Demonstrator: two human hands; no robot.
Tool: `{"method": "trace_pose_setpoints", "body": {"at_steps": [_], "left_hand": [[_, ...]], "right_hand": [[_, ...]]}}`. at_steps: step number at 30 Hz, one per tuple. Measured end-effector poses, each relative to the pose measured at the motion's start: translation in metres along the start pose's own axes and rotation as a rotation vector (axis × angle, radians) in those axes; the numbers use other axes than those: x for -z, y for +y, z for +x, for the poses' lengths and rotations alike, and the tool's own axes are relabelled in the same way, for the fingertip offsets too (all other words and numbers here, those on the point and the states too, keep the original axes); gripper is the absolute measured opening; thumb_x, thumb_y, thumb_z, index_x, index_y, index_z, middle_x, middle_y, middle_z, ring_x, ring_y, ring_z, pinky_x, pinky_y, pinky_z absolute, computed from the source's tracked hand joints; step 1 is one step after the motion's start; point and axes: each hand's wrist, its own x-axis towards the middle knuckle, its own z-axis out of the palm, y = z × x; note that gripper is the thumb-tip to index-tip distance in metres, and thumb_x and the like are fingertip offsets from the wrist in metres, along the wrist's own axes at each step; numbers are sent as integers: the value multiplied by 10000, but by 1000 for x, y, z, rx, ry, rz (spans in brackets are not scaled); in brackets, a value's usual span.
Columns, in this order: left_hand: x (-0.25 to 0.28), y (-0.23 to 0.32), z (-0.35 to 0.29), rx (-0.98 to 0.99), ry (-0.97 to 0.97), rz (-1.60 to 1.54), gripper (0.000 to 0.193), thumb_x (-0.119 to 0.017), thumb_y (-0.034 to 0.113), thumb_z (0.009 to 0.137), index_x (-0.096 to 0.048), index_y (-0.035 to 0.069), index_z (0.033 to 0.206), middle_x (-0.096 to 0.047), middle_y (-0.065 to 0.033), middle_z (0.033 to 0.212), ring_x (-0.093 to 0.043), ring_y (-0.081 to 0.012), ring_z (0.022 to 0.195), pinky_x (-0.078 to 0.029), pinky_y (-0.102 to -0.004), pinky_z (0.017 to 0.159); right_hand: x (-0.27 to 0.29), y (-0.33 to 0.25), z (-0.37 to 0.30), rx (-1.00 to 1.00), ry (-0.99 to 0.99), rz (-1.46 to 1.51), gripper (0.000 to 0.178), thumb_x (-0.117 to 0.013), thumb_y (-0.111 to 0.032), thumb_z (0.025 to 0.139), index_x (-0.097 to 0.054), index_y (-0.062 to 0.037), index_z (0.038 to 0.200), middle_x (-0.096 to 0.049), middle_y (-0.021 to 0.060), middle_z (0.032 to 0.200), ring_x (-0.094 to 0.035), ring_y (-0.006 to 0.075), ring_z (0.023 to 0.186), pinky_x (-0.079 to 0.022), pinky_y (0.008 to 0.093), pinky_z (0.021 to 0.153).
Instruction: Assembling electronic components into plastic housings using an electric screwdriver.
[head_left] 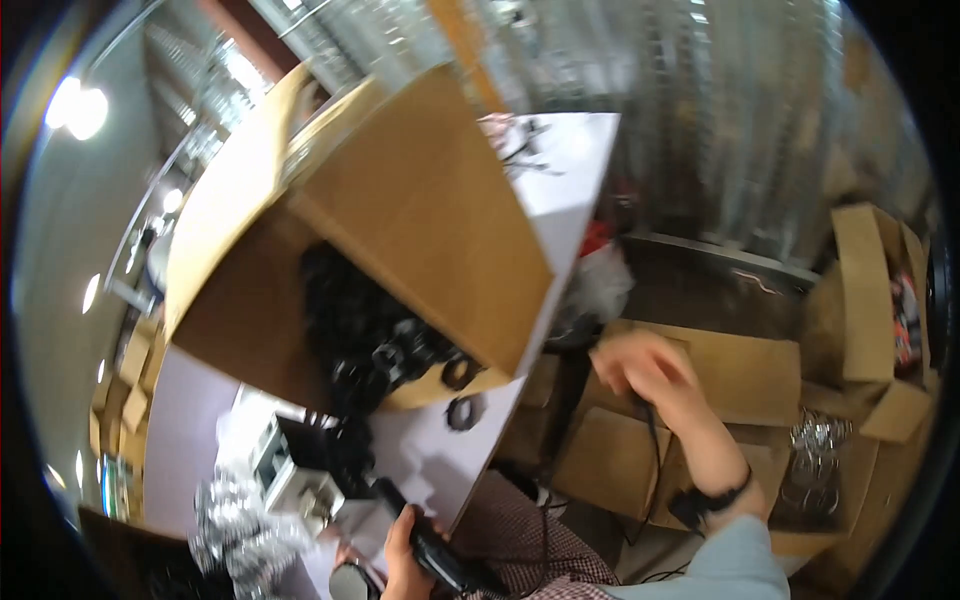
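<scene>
My left hand is closed around a black stick-shaped power tool, which looks like an electric screwdriver. The tool's tip points at a small white-and-grey device on the table. Black parts lie next to that device. My right hand is out to the right, past the table edge and above cardboard boxes. Motion smears its fingers, so I cannot tell whether they hold anything. A thin dark cable hangs just below it.
A big cardboard box lies tipped on the white table, its mouth full of black ring-shaped parts. One black ring sits outside it. Clear plastic wrap is at the lower left. An open carton with metallic pieces nearby stands right.
</scene>
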Motion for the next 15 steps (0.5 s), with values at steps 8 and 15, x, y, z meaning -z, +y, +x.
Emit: {"method": "trace_pose_setpoints", "body": {"at_steps": [8,15], "left_hand": [[-42,4,-12,58,82,185,326,-683,389,899,-604,77,946,-599,-59,739,-604,-221,649,-539,-305,603],[-48,7,-15,93,221,163,298,-690,417,892,-595,137,926,-609,-35,745,-607,-204,637,-537,-304,563]], "right_hand": [[-19,37,176,236,111,-322,732,-541,-440,968,-300,21,1482,-447,235,1448,-461,352,1323,-343,405,1104],[-56,80,162,237,170,-700,723,-417,-525,987,-350,29,1448,-496,254,1387,-514,408,1229,-408,447,1030]]}}
